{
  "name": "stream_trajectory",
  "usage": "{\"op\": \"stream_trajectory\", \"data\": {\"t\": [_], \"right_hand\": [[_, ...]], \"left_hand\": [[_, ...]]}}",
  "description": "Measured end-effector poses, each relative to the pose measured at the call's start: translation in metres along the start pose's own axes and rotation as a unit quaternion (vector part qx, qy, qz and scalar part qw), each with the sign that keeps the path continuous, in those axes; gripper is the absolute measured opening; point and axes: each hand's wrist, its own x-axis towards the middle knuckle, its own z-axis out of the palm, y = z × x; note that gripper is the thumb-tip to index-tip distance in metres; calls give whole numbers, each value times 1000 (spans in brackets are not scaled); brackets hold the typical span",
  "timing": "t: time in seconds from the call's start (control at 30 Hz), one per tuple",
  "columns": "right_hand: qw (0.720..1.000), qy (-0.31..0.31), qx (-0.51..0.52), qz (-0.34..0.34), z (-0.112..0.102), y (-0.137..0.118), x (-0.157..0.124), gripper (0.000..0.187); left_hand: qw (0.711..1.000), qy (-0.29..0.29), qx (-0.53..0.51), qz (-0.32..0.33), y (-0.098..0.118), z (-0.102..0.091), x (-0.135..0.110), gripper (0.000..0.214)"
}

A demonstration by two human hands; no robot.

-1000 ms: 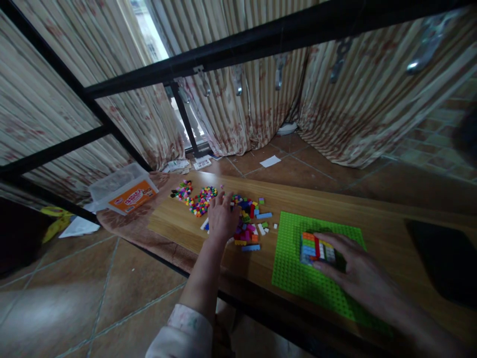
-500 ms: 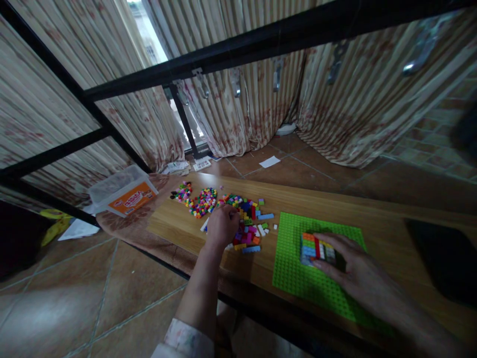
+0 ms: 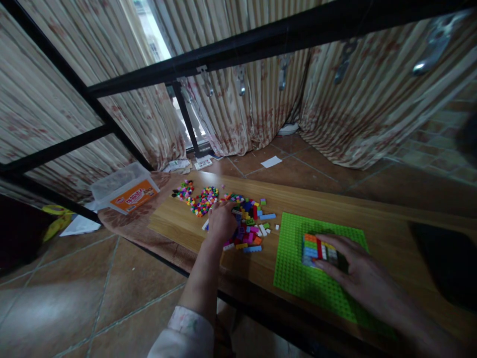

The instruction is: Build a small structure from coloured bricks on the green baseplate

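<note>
My left hand [image 3: 220, 222] rests in a pile of loose coloured bricks [image 3: 249, 223] on the wooden table [image 3: 179, 219], with its fingers curled into a pinch; what they grip is hidden. My right hand [image 3: 352, 268] lies on the green baseplate [image 3: 298, 278], fingers wrapped around the right side of a small multicoloured brick block [image 3: 313, 248] that stands on the plate.
A second heap of tiny coloured pieces [image 3: 199, 200] lies left of the pile. A clear plastic box with an orange label [image 3: 124, 189] sits at the table's left end. A dark flat object [image 3: 447, 263] lies at the right. A black metal frame [image 3: 238, 49] crosses overhead; curtains hang behind.
My left hand went from spread over the brick pile to curled in a pinch and drew slightly back. My right hand stayed on the block.
</note>
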Motion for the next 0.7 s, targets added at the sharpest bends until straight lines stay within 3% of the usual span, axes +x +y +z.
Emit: {"op": "stream_trajectory", "data": {"t": [0.13, 0.27, 0.53, 0.63, 0.7], "right_hand": [[1000, -9, 6, 13, -1, -1, 0, 47], [1000, -14, 8, 13, 0, -1, 1, 46], [1000, -2, 6, 10, -1, -4, 1, 45], [1000, -1, 6, 10, -2, -6, 0, 44], [1000, -5, 11, 6, -3, -7, 0, 45]], "left_hand": [[1000, -12, 12, -8, 2, 1, -1, 48], [1000, 13, 6, -11, -3, -3, 0, 41], [987, 36, -152, -43, -4, -11, 0, 33], [952, 29, -298, -59, 1, -10, -3, 34], [895, -8, -441, -71, 9, -11, -7, 37]]}}
